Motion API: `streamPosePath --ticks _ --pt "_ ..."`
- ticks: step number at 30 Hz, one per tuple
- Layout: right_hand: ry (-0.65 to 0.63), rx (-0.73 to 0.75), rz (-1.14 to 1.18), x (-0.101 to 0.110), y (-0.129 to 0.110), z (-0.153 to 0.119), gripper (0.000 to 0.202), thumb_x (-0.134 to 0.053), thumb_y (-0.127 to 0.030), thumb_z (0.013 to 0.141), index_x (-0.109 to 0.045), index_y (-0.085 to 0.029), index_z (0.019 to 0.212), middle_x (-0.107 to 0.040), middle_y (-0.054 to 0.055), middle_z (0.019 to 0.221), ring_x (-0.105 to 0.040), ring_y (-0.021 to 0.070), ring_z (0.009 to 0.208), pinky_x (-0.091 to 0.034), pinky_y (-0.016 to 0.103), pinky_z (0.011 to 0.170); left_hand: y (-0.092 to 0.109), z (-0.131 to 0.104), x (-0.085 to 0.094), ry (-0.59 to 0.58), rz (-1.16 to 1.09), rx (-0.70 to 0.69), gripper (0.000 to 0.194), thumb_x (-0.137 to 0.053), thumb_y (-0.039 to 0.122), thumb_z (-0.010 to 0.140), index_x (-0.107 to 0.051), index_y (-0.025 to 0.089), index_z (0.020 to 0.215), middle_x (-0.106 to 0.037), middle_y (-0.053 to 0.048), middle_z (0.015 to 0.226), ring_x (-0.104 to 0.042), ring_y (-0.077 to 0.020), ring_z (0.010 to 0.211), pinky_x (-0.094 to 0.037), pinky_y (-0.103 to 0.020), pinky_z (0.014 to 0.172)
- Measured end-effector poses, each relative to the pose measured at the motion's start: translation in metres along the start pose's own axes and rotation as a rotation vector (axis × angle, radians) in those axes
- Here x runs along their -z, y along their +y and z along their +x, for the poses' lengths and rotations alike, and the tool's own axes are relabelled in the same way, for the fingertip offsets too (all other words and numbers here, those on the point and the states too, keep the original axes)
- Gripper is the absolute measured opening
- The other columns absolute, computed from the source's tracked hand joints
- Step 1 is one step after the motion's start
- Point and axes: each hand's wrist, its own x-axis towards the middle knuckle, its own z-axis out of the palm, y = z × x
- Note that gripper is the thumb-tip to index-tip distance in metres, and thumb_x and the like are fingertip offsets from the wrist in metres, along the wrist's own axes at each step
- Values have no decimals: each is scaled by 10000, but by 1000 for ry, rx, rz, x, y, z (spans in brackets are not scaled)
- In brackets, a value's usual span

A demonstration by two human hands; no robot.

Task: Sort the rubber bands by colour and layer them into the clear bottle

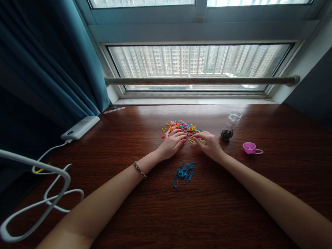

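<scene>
A heap of small multicoloured rubber bands (184, 126) lies on the dark wooden table. My left hand (172, 143) rests at the near left edge of this heap, palm down, its fingers stretched over some of the bands. At the heap's right side is my right hand (209, 144), fingers reaching in with thumb and forefinger apart. No band can be made out between its fingertips. Closer to me, between my forearms, a separate small pile of blue rubber bands (184, 172) sits on the table.
Right of the heap, a clear jar (232, 123) with dark contents stands tilted-looking. A pink cup-shaped piece with a loop (249, 147) lies beyond it. At left are a white power bank (80, 128) and a looping white cable (64, 178). A metal rail (201, 81) crosses the window.
</scene>
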Motion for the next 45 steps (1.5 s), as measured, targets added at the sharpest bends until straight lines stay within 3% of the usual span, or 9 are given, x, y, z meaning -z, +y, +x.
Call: streamPosePath --ticks 2,4,9,18,24,27,34,40,45 --pt "78 -28 -142 3 19 2 174 -500 -226 837 -661 -192 891 -666 57 887 -556 197 852 -434 333 791 -3 1 1 69 -115 -28 320 -340 314 894 -596 207 1052 -590 -50 1140 -418 -209 1169 -237 -449 1027" --pt "63 -27 -232 3 35 3 213 -476 -199 840 -640 -198 975 -657 57 937 -521 211 940 -426 349 841 -7 2 1 156 -243 -22 293 -371 290 882 -625 176 973 -625 -69 1051 -511 -186 1064 -347 -374 972" --pt "-32 0 -360 -3 51 0 291 -430 -173 848 -592 -187 1090 -597 54 1105 -429 228 1062 -386 381 929 -14 0 -1 274 -411 174 176 -557 309 776 -624 167 855 -658 -52 861 -611 -171 809 -478 -295 765" --pt "-14 -21 -333 -2 52 0 275 -424 -136 837 -643 -203 987 -619 52 1041 -464 222 998 -415 389 887 -15 0 -1 364 -508 263 177 -631 313 698 -618 162 790 -644 -29 781 -604 -141 722 -496 -260 684" --pt "66 -21 -213 -2 55 0 298 -425 -101 801 -668 -188 949 -639 76 982 -513 212 951 -446 369 858 -17 0 -2 355 -534 243 235 -607 281 719 -634 183 931 -660 -42 895 -619 -151 792 -495 -281 747" --pt "116 -61 -156 0 55 1 301 -423 -106 790 -675 -182 935 -639 78 977 -546 208 933 -453 363 853 -20 0 -3 400 -514 266 208 -611 272 712 -658 173 889 -675 -48 883 -627 -167 812 -491 -285 758" --pt "230 -219 -28 5 46 2 194 -517 -186 748 -688 -188 838 -666 58 892 -613 193 802 -497 327 753 -31 -1 0 457 -423 382 246 -611 331 710 -671 162 879 -694 -47 760 -639 -170 675 -497 -263 618" --pt "256 -308 32 5 49 1 142 -577 -247 716 -676 -164 777 -670 42 738 -616 177 663 -500 303 644 -37 1 0 481 -432 391 250 -634 311 688 -675 143 869 -691 -74 846 -637 -183 747 -508 -292 697" --pt "268 -304 64 5 50 1 166 -568 -248 740 -671 -167 843 -671 43 795 -611 176 708 -490 304 686 -42 3 -3 495 -462 386 234 -576 253 731 -664 125 907 -675 -94 918 -631 -187 816 -505 -303 745"
